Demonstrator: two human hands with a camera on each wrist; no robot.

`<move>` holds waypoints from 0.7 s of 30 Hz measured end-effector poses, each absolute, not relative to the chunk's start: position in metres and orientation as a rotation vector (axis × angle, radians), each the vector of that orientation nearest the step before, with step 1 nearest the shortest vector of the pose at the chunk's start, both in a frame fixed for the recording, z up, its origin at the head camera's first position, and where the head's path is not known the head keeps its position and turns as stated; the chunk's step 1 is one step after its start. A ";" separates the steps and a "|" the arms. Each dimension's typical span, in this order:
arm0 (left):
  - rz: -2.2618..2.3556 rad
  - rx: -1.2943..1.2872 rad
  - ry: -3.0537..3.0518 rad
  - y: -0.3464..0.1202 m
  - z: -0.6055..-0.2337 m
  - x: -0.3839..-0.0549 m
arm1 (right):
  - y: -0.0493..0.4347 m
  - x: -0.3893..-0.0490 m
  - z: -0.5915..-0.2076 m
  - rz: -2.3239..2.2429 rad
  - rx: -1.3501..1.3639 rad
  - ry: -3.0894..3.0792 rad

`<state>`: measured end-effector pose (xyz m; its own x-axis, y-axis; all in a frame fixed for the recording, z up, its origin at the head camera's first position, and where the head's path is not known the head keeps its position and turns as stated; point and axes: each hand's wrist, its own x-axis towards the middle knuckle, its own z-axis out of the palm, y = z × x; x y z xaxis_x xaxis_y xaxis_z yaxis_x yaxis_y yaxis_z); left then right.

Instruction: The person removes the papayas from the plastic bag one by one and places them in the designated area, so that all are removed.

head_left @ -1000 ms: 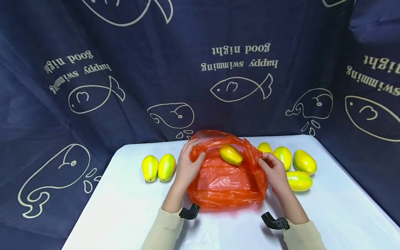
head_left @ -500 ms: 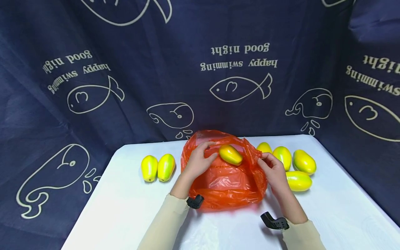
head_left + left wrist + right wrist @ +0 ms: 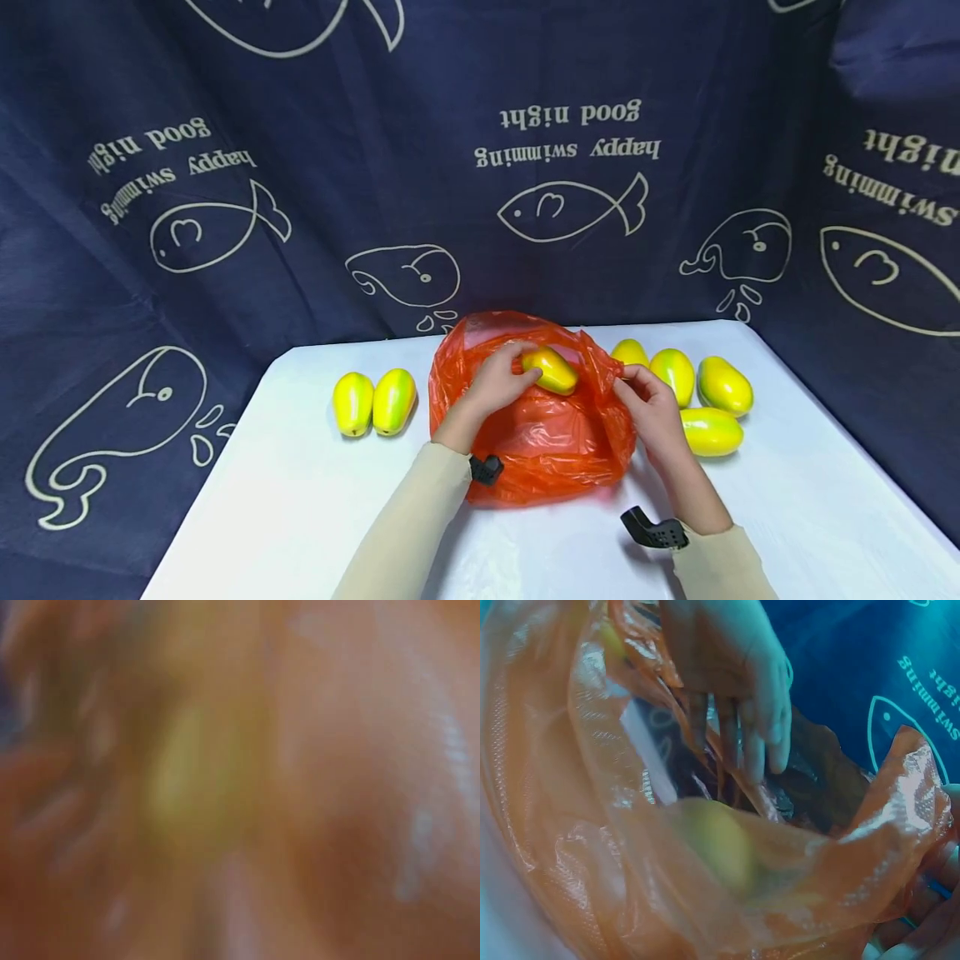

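A red plastic bag (image 3: 540, 433) lies with its mouth spread on the white table, a yellow papaya (image 3: 553, 372) inside. My left hand (image 3: 501, 382) reaches into the mouth, thumb and fingers spread about the papaya's left end. In the right wrist view the left hand (image 3: 731, 675) points its fairly straight fingers down, just above the papaya (image 3: 724, 844) showing blurred through the plastic. At the bag's right edge my right hand (image 3: 651, 408) pinches the rim between thumb and fingers. The left wrist view is badly blurred, with a yellow patch in the middle.
Two papayas (image 3: 373, 402) lie side by side left of the bag. Several more papayas (image 3: 711, 432) are grouped to the right, close to my right hand. Behind the white table (image 3: 262, 517) hangs a dark blue cloth (image 3: 420, 167) with fish drawings.
My left hand has left the bag's left rim and moved right, over the opening to the papaya. The bag's left side has spread outward. My right hand keeps its pinch.
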<state>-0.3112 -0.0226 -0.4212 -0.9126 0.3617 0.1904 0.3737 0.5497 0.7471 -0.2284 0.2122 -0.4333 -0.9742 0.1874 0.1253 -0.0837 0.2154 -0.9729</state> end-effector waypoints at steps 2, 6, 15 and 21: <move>-1.359 -0.662 -2.756 -0.020 -0.426 -0.315 | 0.213 -0.228 -0.434 1.836 -0.108 -2.270; -1.388 -0.648 -2.764 -0.016 -0.434 -0.322 | 0.214 -0.228 -0.436 1.845 -0.134 -2.281; -1.295 -0.615 -2.850 -0.008 -0.440 -0.335 | 0.214 -0.230 -0.435 1.840 -0.157 -2.292; -1.203 -0.656 -2.892 -0.005 -0.443 -0.342 | 0.213 -0.230 -0.435 1.851 -0.159 -2.273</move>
